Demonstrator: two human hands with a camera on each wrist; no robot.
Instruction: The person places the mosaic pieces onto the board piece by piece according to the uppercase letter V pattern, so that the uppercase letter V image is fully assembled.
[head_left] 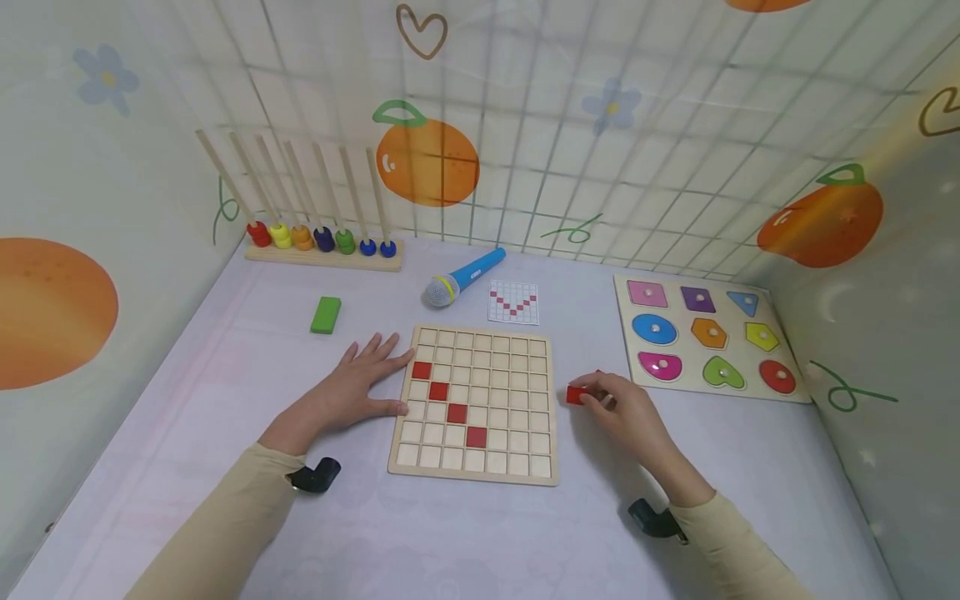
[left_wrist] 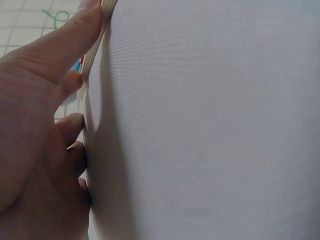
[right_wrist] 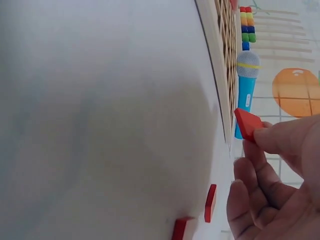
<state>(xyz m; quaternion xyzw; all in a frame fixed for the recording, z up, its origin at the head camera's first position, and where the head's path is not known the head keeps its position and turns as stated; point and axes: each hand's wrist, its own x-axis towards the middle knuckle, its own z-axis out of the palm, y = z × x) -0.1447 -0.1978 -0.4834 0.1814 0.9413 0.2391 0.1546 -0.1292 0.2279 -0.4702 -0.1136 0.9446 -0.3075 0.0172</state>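
Note:
A wooden grid board [head_left: 517, 408] lies flat on the table, with several red square tiles [head_left: 457, 413] set in a diagonal running down to the right. My left hand [head_left: 352, 386] rests at the board's left edge, fingers spread, thumb and index finger touching the rim. Right of the board, my right hand [head_left: 618, 408] pinches a red square tile [right_wrist: 247, 123] between thumb and fingers, raised off the table in the right wrist view. Two more red tiles [right_wrist: 210, 203] lie on the table below that hand; in the head view the hand mostly hides them.
Behind the board lie a pattern card [head_left: 513, 302] with a red V and a blue toy microphone [head_left: 472, 271]. A green block [head_left: 326, 315] is at left, near a peg stand [head_left: 322, 260] with coloured beads. A shape puzzle board [head_left: 705, 337] lies at right.

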